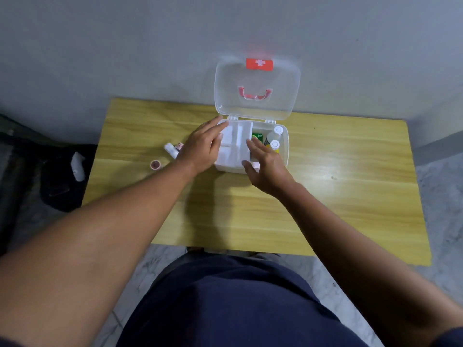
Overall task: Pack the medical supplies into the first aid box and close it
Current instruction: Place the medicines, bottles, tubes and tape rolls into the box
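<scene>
The clear first aid box (285, 156) stands open at the back of the wooden table (325, 196), its lid (280, 91) upright against the wall, with a red latch (259, 64). A white divided tray (235, 144) sits over the box's left half. My left hand (200, 149) grips the tray's left side and my right hand (268, 169) its right front corner. Beside the tray, inside the box, lie a green packet (258, 137) and two white-capped bottles (277, 130). On the table to the left lie a small white bottle (169, 148), a pink-topped item (179, 145) and a tape roll (155, 164).
The table's back edge is close to a grey wall. A black bag (60, 186) with a white object on it lies on the floor to the left. Bare tabletop stretches to the right of the box and in front of it. My dark-clothed lap is below the near edge.
</scene>
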